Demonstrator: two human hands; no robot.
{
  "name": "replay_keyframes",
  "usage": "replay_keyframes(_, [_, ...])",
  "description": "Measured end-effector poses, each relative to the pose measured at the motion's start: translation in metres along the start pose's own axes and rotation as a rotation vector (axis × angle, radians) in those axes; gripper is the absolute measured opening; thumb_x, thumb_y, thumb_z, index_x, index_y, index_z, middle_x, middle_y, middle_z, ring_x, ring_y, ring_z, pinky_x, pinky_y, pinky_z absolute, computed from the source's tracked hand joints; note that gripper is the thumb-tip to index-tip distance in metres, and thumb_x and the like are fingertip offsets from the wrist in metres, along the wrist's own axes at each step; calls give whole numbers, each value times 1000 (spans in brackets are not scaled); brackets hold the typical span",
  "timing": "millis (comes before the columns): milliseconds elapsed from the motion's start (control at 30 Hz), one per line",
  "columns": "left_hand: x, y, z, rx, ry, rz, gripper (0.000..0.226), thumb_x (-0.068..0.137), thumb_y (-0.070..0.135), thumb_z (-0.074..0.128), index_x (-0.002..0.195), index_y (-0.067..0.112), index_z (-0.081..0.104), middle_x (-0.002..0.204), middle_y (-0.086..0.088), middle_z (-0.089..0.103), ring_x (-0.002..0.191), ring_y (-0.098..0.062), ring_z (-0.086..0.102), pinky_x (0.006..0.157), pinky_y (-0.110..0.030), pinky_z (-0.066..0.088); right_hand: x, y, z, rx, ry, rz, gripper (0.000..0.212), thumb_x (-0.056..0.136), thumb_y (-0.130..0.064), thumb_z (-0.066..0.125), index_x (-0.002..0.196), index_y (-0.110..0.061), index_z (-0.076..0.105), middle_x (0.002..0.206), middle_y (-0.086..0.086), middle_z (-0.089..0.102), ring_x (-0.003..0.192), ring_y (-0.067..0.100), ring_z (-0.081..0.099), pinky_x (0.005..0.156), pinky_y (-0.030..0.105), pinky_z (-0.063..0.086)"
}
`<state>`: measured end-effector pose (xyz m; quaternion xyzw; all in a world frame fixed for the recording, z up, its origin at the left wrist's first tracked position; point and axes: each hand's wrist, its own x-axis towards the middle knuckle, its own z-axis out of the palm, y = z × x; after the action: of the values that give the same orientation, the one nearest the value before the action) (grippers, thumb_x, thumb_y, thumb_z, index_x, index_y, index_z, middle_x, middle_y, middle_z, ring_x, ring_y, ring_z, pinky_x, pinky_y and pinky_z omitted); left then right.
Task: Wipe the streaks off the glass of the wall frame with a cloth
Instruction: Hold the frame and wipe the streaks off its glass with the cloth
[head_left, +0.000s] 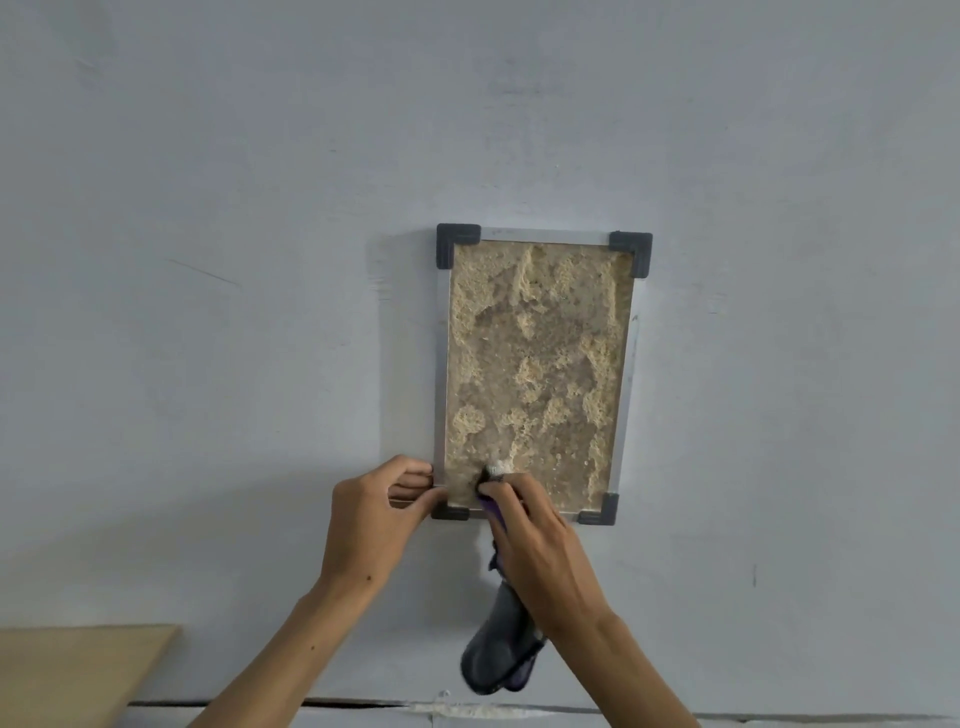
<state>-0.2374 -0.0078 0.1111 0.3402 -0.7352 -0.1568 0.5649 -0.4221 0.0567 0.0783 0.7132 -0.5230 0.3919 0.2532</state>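
The frame (537, 374) hangs on the wall (208, 260), its glass (535, 364) wiped near the lower left by the right hand (535, 530) pinching a cloth (498, 660), while the left hand (374, 514) grips that corner; hard rubbing could likely unseat it.

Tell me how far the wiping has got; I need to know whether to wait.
Early, by the look of it. Done: nothing clearly, since the glass looks blotchy all over. In hand: the left hand steadies the frame at its lower left edge while the right hand presses the cloth to the bottom of the glass. Left: the middle and top.
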Motion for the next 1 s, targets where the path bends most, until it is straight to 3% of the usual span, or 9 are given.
replay_keyframes(133, [-2, 2, 1, -19, 3, -27, 20, 74, 14, 90, 89, 16, 77, 77, 15, 75, 74, 4, 72, 71, -9, 55, -13, 8, -8, 5, 154, 152, 28, 87, 4, 74, 110, -10, 65, 116, 6, 54, 91, 22, 64, 69, 27, 59])
replay_keyframes(233, [-1, 3, 1, -27, -2, -29, 20, 74, 15, 90, 87, 18, 76, 77, 17, 74, 73, 4, 72, 69, -8, 54, -8, -3, 1, 13, 210, 167, 33, 83, 6, 76, 111, -7, 65, 117, 8, 56, 96, 21, 62, 77, 27, 59])
replay_keyframes(333, [0, 3, -1, -29, -23, -23, 20, 74, 15, 90, 89, 19, 77, 77, 17, 74, 74, 5, 72, 69, -10, 56, 4, -19, 14, 29, 165, 29, 26, 89, 6, 71, 112, -5, 64, 119, 8, 59, 103, 20, 60, 88, 24, 54])
replay_keyframes(467, [4, -1, -4, -32, -54, -20, 21, 75, 17, 89, 94, 19, 79, 80, 15, 77, 76, 4, 73, 73, -14, 58, 11, -25, 34, -58, 36, -37, 21, 93, 6, 57, 107, -9, 63, 113, 3, 56, 102, 21, 56, 81, 32, 55])
replay_keyframes(567, [5, -1, -5, -24, -60, -31, 22, 73, 21, 90, 92, 19, 79, 78, 13, 76, 74, 4, 72, 71, -11, 56, 6, -20, 21, 15, 111, 104, 26, 89, 7, 68, 110, -7, 62, 113, 3, 57, 96, 16, 59, 83, 22, 56])
replay_keyframes(667, [6, -1, -5, -33, -52, -52, 20, 73, 20, 91, 88, 18, 79, 76, 11, 76, 73, 3, 72, 70, -12, 56, -3, -5, -10, 87, 282, 348, 26, 86, 6, 74, 106, -5, 61, 108, 3, 55, 82, 9, 52, 72, 5, 46])
replay_keyframes(800, [6, 0, -6, -76, -49, -84, 19, 72, 16, 92, 86, 15, 79, 75, 9, 76, 72, 0, 73, 71, -13, 57, -8, 21, -29, 94, 427, 515, 31, 88, 4, 73, 111, -8, 56, 111, 5, 54, 87, 5, 44, 68, 16, 44])
replay_keyframes(933, [7, 1, -7, -71, -66, -90, 19, 72, 18, 92, 86, 17, 80, 74, 11, 76, 72, 0, 73, 70, -14, 57, 4, 1, -18, 204, 380, 373, 42, 90, 1, 72, 124, -11, 49, 114, -5, 53, 92, 1, 48, 77, 0, 45])
replay_keyframes(1000, [9, 2, -8, -65, -93, -91, 20, 72, 20, 92, 87, 17, 80, 75, 11, 77, 72, 0, 73, 70, -14, 57, 19, -16, -7, 169, 307, 263, 41, 91, 1, 72, 125, -10, 51, 114, -2, 56, 93, 2, 50, 83, 2, 43])
